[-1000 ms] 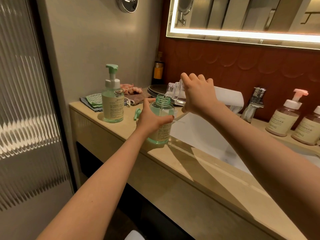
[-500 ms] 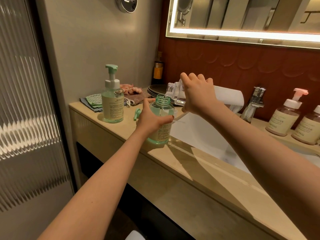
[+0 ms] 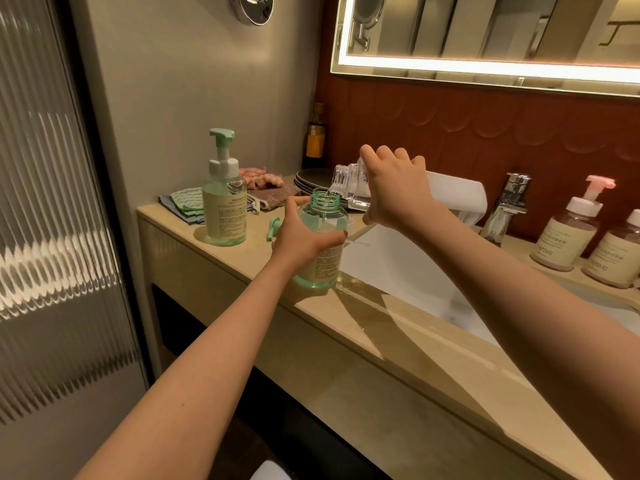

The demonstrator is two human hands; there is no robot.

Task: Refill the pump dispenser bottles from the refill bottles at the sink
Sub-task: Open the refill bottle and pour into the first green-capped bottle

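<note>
- Left hand grips the uncapped green-tinted clear dispenser bottle — upright on the beige table, beside the white sink.
- Right hand holds a clear plastic refill bottle tilted — mouth at the dispenser's neck.

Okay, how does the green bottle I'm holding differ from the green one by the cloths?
The held green bottle has an open threaded neck; the standing green bottle wears its pump. The left hand grips the held one; nothing touches the other. Both are upright, clear green, with pale labels.
</note>
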